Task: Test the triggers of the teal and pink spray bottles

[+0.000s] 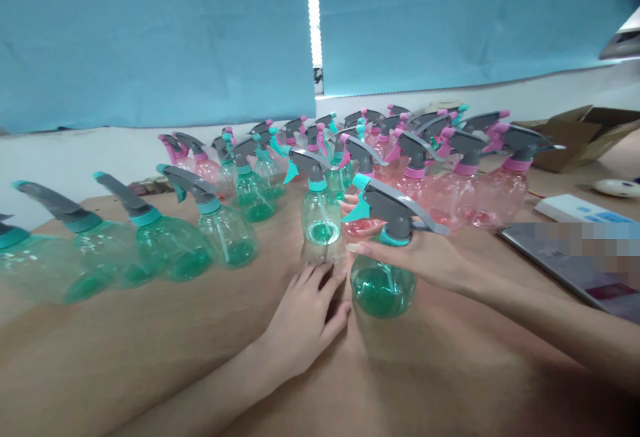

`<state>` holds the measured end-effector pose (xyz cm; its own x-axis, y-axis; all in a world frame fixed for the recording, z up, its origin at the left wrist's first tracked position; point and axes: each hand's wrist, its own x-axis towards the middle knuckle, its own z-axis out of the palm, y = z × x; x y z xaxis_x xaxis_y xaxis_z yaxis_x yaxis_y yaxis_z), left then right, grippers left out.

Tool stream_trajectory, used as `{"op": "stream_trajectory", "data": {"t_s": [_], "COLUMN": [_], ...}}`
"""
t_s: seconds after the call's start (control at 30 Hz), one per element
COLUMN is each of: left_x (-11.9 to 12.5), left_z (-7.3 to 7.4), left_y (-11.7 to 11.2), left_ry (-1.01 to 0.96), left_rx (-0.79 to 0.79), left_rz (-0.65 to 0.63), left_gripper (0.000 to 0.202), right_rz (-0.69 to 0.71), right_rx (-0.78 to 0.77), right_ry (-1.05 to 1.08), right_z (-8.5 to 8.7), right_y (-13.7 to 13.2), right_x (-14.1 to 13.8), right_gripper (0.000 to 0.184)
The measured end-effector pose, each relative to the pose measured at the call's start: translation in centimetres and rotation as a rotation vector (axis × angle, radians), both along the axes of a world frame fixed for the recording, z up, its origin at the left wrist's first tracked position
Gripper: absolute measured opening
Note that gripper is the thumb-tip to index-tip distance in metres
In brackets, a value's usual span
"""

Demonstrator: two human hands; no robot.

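Rows of green and pink plastic spray bottles (pixel 500 190) stand across our tan table (pixel 150 337). Our right hand (pixel 420 257) closes around the neck of a green spray bottle (pixel 383 287), its fingers wrapped just under the grey trigger head (pixel 395 207). Our left hand (pixel 305 320) rests on the table, fingers spread, just beside the base of another green bottle (pixel 320 227).

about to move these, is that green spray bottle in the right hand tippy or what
The green spray bottle in the right hand looks see-through and thin-walled, so it is probably light. Its grey trigger head sticks out sideways high up, so it likely tips easily. Being round, it would probably roll if laid down.
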<state>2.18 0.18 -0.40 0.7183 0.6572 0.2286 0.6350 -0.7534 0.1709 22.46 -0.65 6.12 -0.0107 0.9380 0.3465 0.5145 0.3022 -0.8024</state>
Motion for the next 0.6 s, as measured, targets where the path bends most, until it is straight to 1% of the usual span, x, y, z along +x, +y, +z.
{"op": "stream_trajectory", "data": {"t_s": [0.07,0.17,0.23,0.3,0.33,0.4,0.47,0.53,0.6], "left_x": [0.0,0.1,0.0,-0.3,-0.6,-1.4,-2.5,-3.9,-5.4], "left_z": [0.0,0.0,-0.1,-0.2,-0.3,-0.3,-0.2,-0.1,0.0], "left_y": [0.0,0.0,0.0,-0.1,-0.2,-0.3,-0.6,-0.9,-1.1], "left_ry": [-0.003,-0.012,-0.023,-0.035,-0.037,-0.036,-0.033,-0.041,-0.058], "left_rx": [-0.006,-0.014,-0.013,-0.006,-0.005,-0.006,-0.008,-0.006,-0.001], "left_rz": [-0.006,-0.011,-0.011,-0.015,-0.02,-0.029,-0.03,-0.025,-0.021], "left_gripper": [0.038,0.038,0.038,0.038,0.038,0.036,0.035,0.033,0.032], "right_rz": [-0.017,-0.011,-0.016,0.009,0.011,-0.053,-0.058,-0.039,-0.025], "right_rx": [0.01,0.032,0.065,0.081,0.102,0.121,0.1,0.09,0.096], "right_ry": [0.009,-0.029,-0.076,-0.117,-0.163,-0.269,-0.303,-0.299,-0.29], "right_z": [0.5,1.0,0.9,0.4,0.1,-0.4,-0.6,-0.4,0.0], "right_y": [-0.6,-1.4,-1.9,-2.3,-2.5,-2.8,-3.0,-2.9,-2.4], "right_x": [0.0,0.6,1.4,2.3,2.7,3.3,3.2,2.3,0.7], "right_gripper": [0.021,0.02,0.029,0.045,0.045,0.03,0.026,0.027,0.029]}}
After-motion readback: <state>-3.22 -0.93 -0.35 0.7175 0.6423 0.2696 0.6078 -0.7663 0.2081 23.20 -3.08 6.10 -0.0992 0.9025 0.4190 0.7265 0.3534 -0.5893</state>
